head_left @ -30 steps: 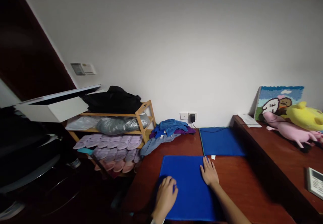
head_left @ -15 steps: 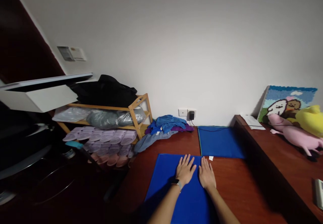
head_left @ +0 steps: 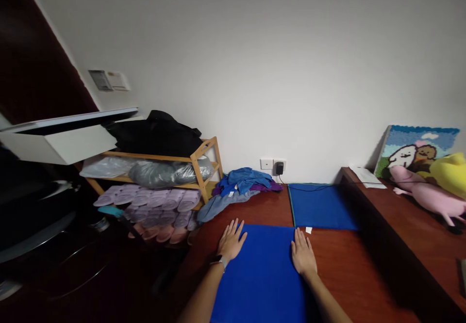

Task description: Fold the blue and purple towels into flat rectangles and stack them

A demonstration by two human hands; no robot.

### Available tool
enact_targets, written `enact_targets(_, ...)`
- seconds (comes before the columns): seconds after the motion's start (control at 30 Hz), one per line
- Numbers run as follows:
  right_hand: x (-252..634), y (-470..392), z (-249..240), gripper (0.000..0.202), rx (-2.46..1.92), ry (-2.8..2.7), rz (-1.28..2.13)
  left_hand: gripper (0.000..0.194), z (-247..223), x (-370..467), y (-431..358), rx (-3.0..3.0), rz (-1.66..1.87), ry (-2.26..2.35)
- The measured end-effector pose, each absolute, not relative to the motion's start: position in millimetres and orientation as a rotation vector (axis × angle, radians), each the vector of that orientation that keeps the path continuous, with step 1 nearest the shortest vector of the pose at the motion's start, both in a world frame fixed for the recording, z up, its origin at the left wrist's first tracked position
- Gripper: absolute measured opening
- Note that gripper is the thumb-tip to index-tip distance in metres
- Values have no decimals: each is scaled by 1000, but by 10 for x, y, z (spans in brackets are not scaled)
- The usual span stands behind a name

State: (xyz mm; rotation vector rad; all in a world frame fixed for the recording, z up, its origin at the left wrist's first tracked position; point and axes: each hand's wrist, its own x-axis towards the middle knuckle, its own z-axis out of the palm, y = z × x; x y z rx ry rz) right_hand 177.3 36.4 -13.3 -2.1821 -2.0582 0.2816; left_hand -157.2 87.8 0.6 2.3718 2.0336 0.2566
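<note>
A bright blue cloth [head_left: 267,274] lies flat on the reddish-brown table [head_left: 345,265]. My left hand [head_left: 232,240], with a watch on its wrist, rests palm down over the cloth's far left corner, fingers spread. On the far right corner lies my right hand [head_left: 304,252], flat, its fingers stretched out and near one another. Neither hand holds anything. Behind, by the wall, a second blue cloth [head_left: 322,206] with a green edge lies flat, a white tag [head_left: 308,230] at its near side.
Crumpled blue, purple and grey cloths [head_left: 245,182] are heaped by the wall, beside a wooden rack [head_left: 199,168] of slippers and bags. A black plug [head_left: 279,168] trails a thin cable. Plush toys [head_left: 433,197] sit on the raised right surface.
My left hand has slid left across the cloth, from near its middle to its far left corner. My right hand stays at the right edge. The view has shifted slightly.
</note>
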Motion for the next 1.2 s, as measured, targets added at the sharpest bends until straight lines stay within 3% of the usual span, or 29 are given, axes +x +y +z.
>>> enact_targets(0.13, 1755, 365, -80, 67, -2196, -2063, 297, 65, 95, -1352, 824, 2395, 309, 2048)
enact_targets(0.27, 1752, 363, -45, 66, -2197, -2054, 318, 64, 86, -542, 577, 2566, 497, 1789)
enact_targets(0.47, 1775, 348, -49, 65, -2155, -2131, 283, 61, -129, 446, 217, 2555, 477, 1536)
enact_targets(0.83, 1745, 358, -70, 66, -2179, -2032, 313, 76, -164, -1303, 297, 2329, 305, 2090)
enact_targets(1.2, 1700, 191, 130, 65, -2219, -2026, 333, 78, -126, -1314, 251, 2328, 329, 2084)
